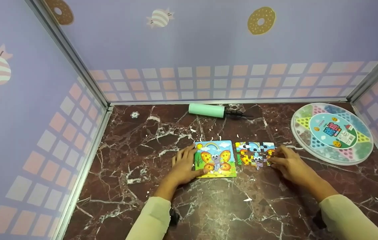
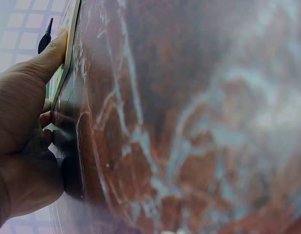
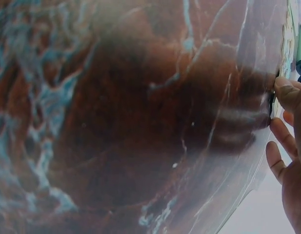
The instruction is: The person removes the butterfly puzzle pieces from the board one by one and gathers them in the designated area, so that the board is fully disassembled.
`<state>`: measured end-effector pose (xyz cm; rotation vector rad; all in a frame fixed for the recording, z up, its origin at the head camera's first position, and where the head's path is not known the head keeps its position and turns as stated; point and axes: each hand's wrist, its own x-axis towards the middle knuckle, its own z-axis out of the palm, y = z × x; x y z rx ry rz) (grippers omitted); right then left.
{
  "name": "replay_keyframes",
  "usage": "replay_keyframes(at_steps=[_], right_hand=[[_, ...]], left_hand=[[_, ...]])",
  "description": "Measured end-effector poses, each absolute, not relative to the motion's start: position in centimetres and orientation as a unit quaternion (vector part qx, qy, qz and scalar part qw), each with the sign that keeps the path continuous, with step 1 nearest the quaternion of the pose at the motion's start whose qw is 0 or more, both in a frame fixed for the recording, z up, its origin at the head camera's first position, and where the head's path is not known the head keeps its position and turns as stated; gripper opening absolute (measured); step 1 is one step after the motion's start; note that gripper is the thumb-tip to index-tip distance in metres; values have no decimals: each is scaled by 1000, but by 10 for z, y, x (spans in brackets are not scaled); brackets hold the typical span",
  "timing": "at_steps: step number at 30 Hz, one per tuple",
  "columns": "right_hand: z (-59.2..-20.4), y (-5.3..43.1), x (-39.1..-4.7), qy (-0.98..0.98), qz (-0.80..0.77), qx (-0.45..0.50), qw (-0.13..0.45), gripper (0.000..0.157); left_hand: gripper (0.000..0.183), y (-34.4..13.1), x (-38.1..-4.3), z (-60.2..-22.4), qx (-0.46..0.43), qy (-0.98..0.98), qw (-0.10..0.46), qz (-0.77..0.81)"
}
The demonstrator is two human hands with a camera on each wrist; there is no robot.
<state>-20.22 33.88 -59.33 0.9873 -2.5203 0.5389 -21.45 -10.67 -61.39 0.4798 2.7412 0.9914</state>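
A square butterfly picture board (image 1: 216, 159) lies flat on the table. My left hand (image 1: 185, 166) holds it by its left side, thumb over the lower left corner and fingers along the edge. In the left wrist view the thumb (image 2: 52, 51) rests against the board's pale edge. Just right of the board sits a partly joined group of jigsaw pieces (image 1: 254, 154) with parts of a similar butterfly picture. My right hand (image 1: 290, 163) pinches a jigsaw piece (image 1: 270, 152) at the group's right side. In the right wrist view the thumb and fingertips (image 3: 283, 87) meet at the pieces' edge.
Behind the boards lies a mint-green hand pump (image 1: 206, 110) with a black nozzle. A round Chinese checkers set (image 1: 332, 134) in clear packaging lies at the right. A small round chip (image 1: 135, 114) is at the back left. Patterned walls enclose the marbled table (image 1: 135, 200).
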Motion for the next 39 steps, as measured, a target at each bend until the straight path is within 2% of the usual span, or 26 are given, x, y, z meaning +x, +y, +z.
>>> replay_keyframes(at_steps=[13, 24, 39], right_hand=[[-590, 336, -200, -915, 198, 318, 150, 24], [-589, 333, -203, -916, 179, 319, 166, 19], [-583, 312, -207, -915, 199, 318, 146, 20]], left_hand=[[105, -107, -214, -614, 164, 922, 94, 337], [105, -110, -216, -612, 170, 916, 99, 351], [104, -109, -214, -608, 170, 909, 101, 366]])
